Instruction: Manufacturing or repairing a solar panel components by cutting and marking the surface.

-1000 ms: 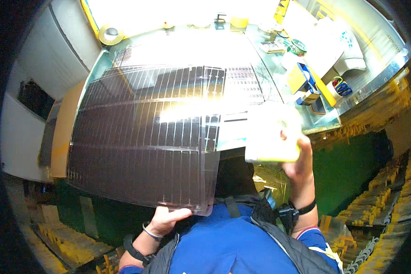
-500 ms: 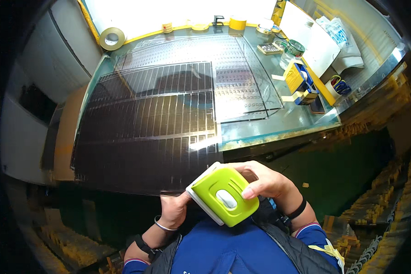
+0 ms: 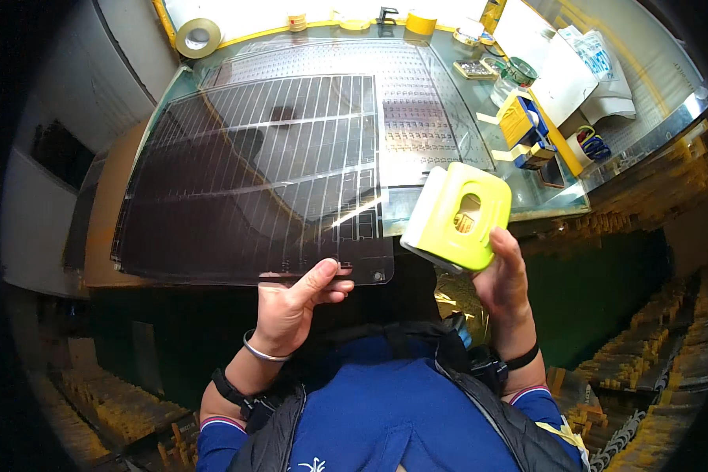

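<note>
A dark, see-through film sheet (image 3: pixel 236 181) with pale grid lines lies over the glass-topped table, its near edge overhanging the front. My left hand (image 3: pixel 295 303) pinches that near edge close to the right corner, thumb on top. A small round mark shows in that corner, beside my fingers. In my right hand (image 3: pixel 505 275) is a lime-green hole punch (image 3: pixel 488 197) with a white base, tilted, the thumb along its right side. The punch is apart from the film, to its right. Fingers under the punch are hidden.
A lighter printed sheet (image 3: pixel 417 118) lies beneath the film on the glass table (image 3: pixel 417 208). On the right stand a blue-yellow tape dispenser (image 3: pixel 527 130), a lidded jar (image 3: pixel 515 79) and a pen cup (image 3: pixel 582 145). Tape rolls, including a large tan one (image 3: pixel 197 38), line the back.
The hole punch has moved from the film's near right corner up and to the right, turning in my right hand. My left hand is still at the film's edge, which now shows plainly.
</note>
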A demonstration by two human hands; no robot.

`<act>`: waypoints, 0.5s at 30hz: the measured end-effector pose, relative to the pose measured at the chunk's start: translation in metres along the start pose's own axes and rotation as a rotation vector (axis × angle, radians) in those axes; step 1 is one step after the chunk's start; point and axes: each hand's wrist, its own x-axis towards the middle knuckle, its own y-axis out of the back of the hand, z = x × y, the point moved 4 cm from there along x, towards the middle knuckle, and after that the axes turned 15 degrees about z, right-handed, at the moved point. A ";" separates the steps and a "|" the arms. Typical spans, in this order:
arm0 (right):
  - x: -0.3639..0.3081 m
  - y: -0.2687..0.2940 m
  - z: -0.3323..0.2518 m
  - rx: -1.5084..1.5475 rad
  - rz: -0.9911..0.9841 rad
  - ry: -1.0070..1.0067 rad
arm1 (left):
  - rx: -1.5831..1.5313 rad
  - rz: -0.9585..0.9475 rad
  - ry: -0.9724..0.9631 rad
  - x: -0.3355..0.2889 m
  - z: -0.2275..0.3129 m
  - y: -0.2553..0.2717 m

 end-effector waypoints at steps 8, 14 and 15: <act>-0.007 -0.018 0.025 0.092 -0.039 -0.167 | 0.024 -0.014 -0.022 -0.002 -0.004 -0.004; -0.010 -0.023 0.032 0.154 -0.048 -0.217 | -0.010 -0.009 -0.009 -0.003 -0.006 -0.005; -0.011 -0.023 0.032 0.154 -0.047 -0.220 | -0.009 -0.013 -0.014 -0.003 -0.006 -0.005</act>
